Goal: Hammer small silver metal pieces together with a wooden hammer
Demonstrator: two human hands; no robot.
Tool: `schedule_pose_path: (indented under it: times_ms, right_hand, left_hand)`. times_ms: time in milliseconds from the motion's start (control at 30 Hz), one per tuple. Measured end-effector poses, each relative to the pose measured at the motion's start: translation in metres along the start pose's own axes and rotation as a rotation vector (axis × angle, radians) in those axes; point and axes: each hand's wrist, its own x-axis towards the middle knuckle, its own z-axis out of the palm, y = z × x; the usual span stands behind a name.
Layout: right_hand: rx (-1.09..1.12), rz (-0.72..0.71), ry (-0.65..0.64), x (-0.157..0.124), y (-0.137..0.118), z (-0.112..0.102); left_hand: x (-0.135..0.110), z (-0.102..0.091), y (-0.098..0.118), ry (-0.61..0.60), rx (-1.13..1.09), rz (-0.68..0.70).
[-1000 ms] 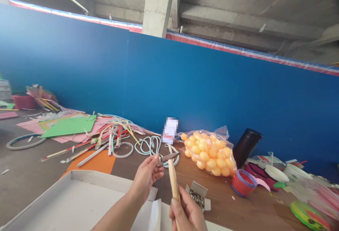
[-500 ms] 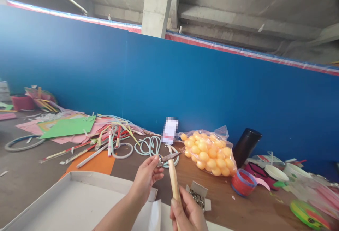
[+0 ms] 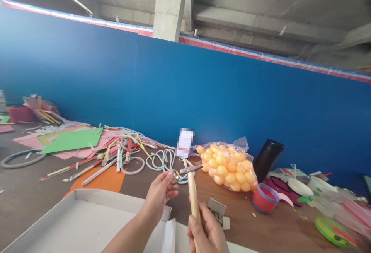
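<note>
The step in hand looks like a close two-handed hold, with a small metal ball and a hammer brought together in mid-air. The left hand (image 3: 159, 192) has its grip pinched on the shiny metal ball (image 3: 175, 176), thumb and fingertips around it, so that part of its surface faces the hammer. The right hand (image 3: 207, 229) has its grip wrapped around the lower part of the wooden handle of the hammer (image 3: 192, 193), which stands nearly upright with its dark head lying crosswise at the top. The near end of that head is just beside the ball; whether the two touch, I cannot tell. Both are held up over the brown tabletop (image 3: 246, 224), between the white tray (image 3: 94, 222) on the left and the bag of orange balls (image 3: 228, 171) farther back on the right. Behind the right hand stands a small box (image 3: 219, 206) of shiny metal pieces, partly hidden by the fingers. As I judge it, any next move calls for a steady pinch, since a smooth round ball could slip, and for small, controlled turns of the hammer that keep its head clear of the left fingertips.
</note>
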Motion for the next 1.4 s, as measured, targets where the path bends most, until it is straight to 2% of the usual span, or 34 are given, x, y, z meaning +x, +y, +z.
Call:
schedule_pose_path:
  times_ms: [367,900,1233,1400]
  right_hand:
    - [-0.035,0.008,-0.058,0.000,-0.002,-0.001]
    - [-0.019,-0.003,-0.033,0.000,-0.001,0.000]
    - [0.064,0.002,0.049,-0.006,-0.013,0.001]
    - [0.000,-0.025,0.078,-0.007,-0.006,0.001]
  left_hand:
    - [-0.001,0.000,0.000,0.000,0.023,-0.004]
    - [-0.001,0.000,-0.001,0.000,0.015,0.006]
    - [-0.005,0.005,0.008,-0.092,-0.138,-0.017]
    - [-0.003,0.004,0.007,-0.096,-0.158,-0.002]
